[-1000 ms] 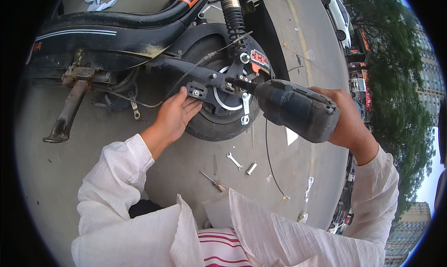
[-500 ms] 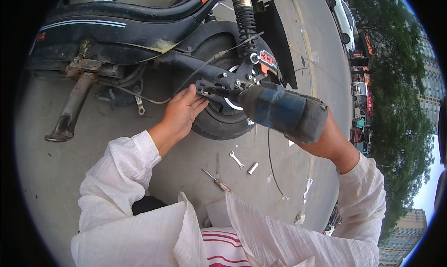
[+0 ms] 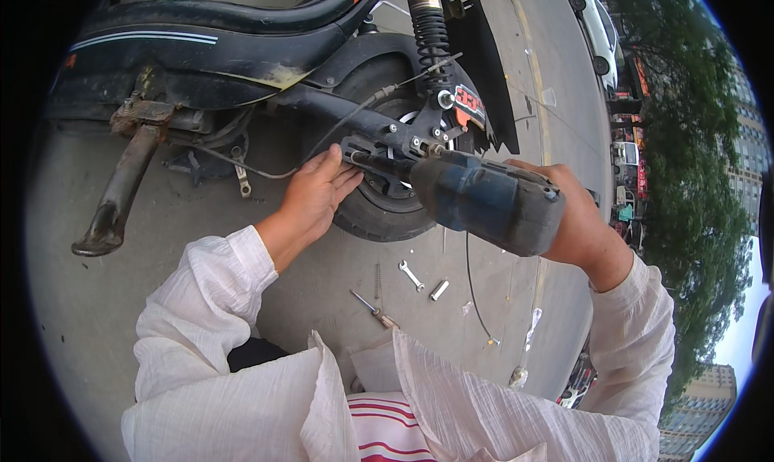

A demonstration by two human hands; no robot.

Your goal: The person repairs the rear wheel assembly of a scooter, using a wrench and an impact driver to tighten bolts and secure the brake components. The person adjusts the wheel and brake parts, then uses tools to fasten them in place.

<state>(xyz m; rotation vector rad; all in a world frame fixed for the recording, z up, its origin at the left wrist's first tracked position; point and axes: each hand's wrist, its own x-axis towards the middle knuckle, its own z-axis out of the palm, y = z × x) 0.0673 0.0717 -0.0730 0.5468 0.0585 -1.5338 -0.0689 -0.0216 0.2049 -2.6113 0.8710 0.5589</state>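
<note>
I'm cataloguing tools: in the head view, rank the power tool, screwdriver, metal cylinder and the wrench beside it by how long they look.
Longest to shortest:
1. Power tool, likely enlarged by nearness to the camera
2. Screwdriver
3. Wrench
4. Metal cylinder

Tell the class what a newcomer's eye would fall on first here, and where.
A newcomer would likely notice the dark-blue power tool in the right hand, right of centre. The black scooter spans the upper left, its coiled shock absorber near top centre. Near centre, the left hand touches a bracket.
</note>
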